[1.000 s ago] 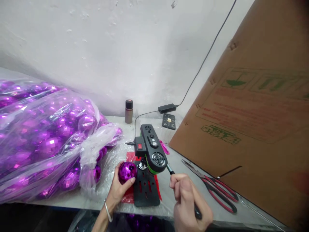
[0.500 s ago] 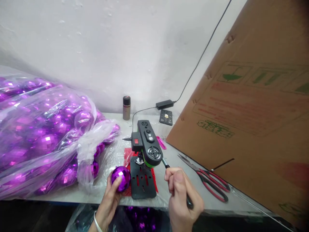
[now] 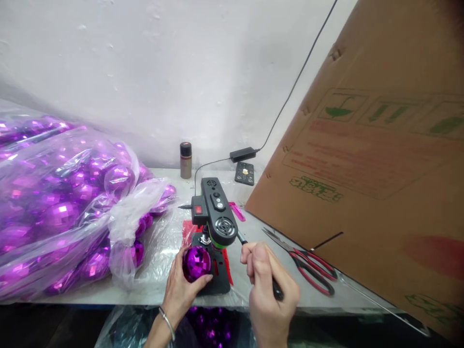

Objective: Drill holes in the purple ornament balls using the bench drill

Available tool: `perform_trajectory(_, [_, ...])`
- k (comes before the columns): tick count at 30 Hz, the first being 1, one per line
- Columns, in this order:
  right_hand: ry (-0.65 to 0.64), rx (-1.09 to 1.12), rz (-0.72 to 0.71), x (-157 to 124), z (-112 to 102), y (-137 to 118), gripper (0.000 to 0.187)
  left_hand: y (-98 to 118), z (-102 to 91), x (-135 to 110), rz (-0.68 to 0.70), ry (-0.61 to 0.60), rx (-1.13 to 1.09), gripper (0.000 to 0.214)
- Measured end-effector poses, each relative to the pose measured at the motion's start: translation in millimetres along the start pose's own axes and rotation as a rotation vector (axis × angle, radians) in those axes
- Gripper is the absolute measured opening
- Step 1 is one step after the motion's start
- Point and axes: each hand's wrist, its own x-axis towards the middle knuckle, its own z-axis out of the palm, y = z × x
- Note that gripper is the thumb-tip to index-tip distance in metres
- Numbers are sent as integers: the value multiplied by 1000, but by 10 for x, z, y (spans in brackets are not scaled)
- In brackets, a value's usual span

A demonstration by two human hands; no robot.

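Note:
A shiny purple mirrored ball (image 3: 197, 263) is in my left hand (image 3: 180, 285), which curls round it from the left and below. The ball is over the left part of a slotted black base plate (image 3: 213, 287), in front of a small black bench machine (image 3: 218, 208) with a red switch. My right hand (image 3: 268, 285) is closed in a fist round the black-gripped lever (image 3: 277, 291) that sticks out from the machine's right side. A red sheet (image 3: 227, 268) shows under the plate.
A clear plastic bag (image 3: 72, 208) full of purple balls fills the left. Scissors (image 3: 311, 268) with red-and-black handles lie at right, before a large cardboard box (image 3: 362, 145). Behind stand a bottle (image 3: 186, 162), a power adapter (image 3: 242, 154) and a black card-like item (image 3: 244, 173).
My left hand has brought the purple ball rightward from beside the base plate to over it. The right hand stays on the lever; the whole view has shifted slightly.

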Motion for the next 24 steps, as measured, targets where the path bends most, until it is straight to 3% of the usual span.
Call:
perform_trajectory(10, [-1,23,-13,-42,-14,39,46,-104,250,85,256,-40,134,77])
perform_trajectory(18, [25,20,2,-9,16,-2,49,-176,341,18,235,-12,116,83])
perform_trajectory(24, [54,3,14,28,33,-35,51,-122,339,108,211,-48,75,80])
